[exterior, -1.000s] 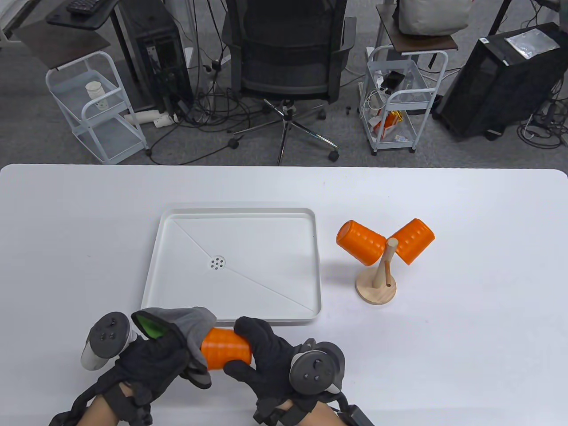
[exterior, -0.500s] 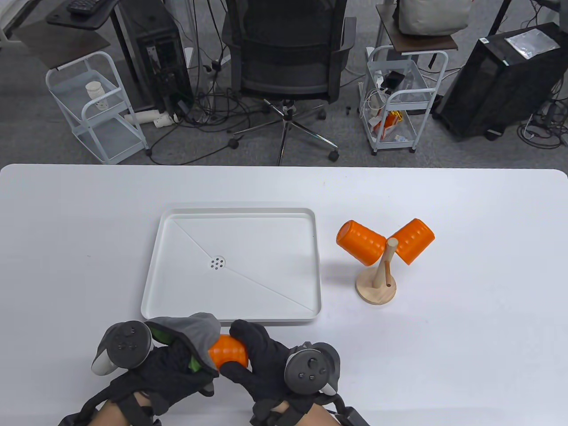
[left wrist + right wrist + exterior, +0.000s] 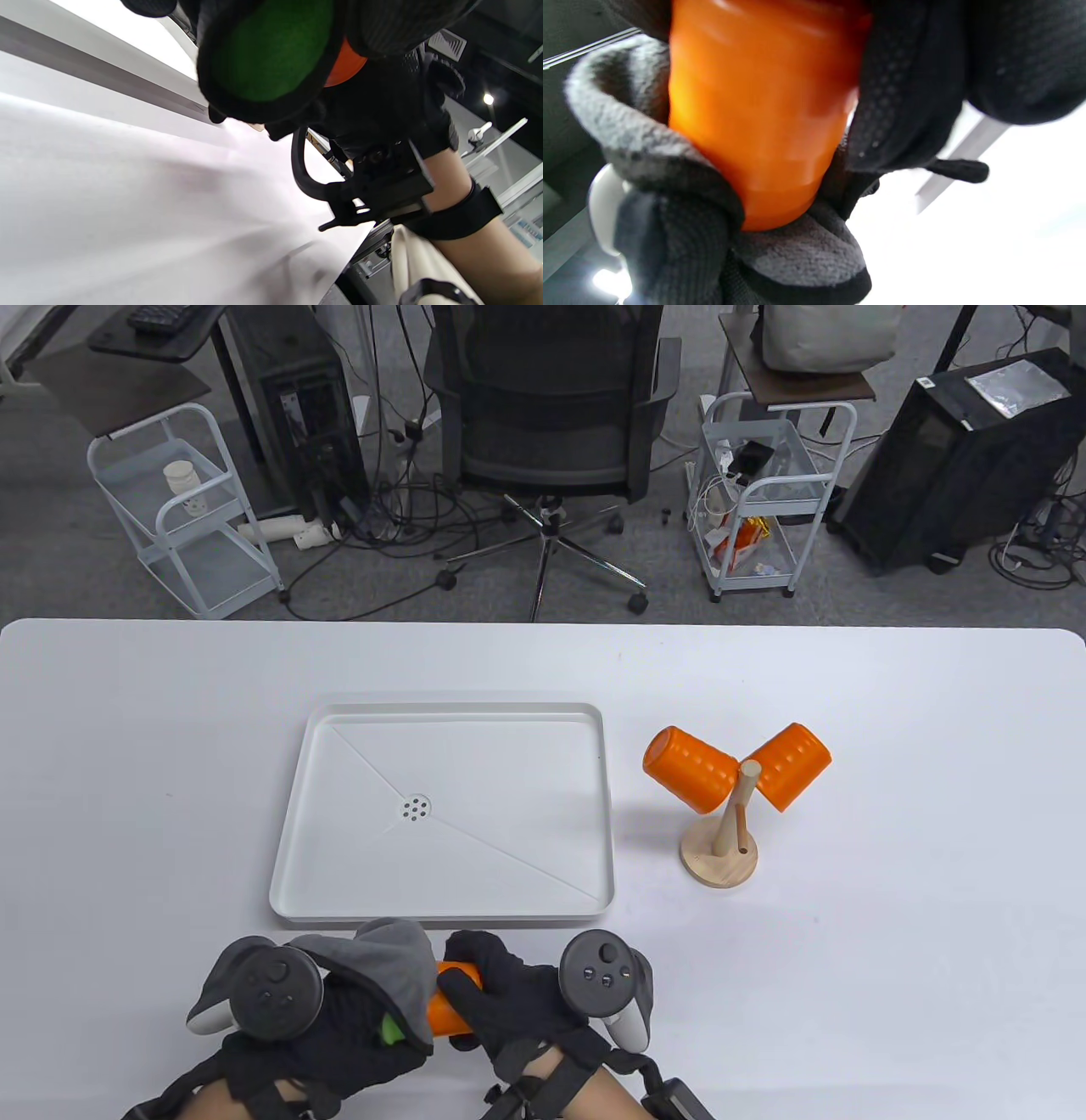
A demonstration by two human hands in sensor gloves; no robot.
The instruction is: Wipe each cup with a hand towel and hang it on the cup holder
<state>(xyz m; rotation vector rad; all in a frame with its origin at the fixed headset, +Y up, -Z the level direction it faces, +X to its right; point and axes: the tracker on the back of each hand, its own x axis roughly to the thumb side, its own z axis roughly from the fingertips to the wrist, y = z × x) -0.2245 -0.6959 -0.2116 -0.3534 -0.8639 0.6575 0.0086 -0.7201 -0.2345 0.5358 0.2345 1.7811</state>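
Two cups (image 3: 689, 768) already hang on the holder (image 3: 719, 861) at right-centre; at the bottom edge our right hand (image 3: 517, 1005) curls round the third cup (image 3: 445, 1014) while our left hand (image 3: 339, 1044) clasps the towel (image 3: 394, 963) over it, so hanging remains.

3 orange cups: 2 hung on the holder (image 3: 719, 848) — left one (image 3: 689, 768), right one (image 3: 791, 764) — and 1 in hand (image 3: 447, 1012). 1 grey towel (image 3: 397, 963). 1 white tray (image 3: 585, 806). 1 left hand (image 3: 339, 1044), 1 right hand (image 3: 509, 1005).
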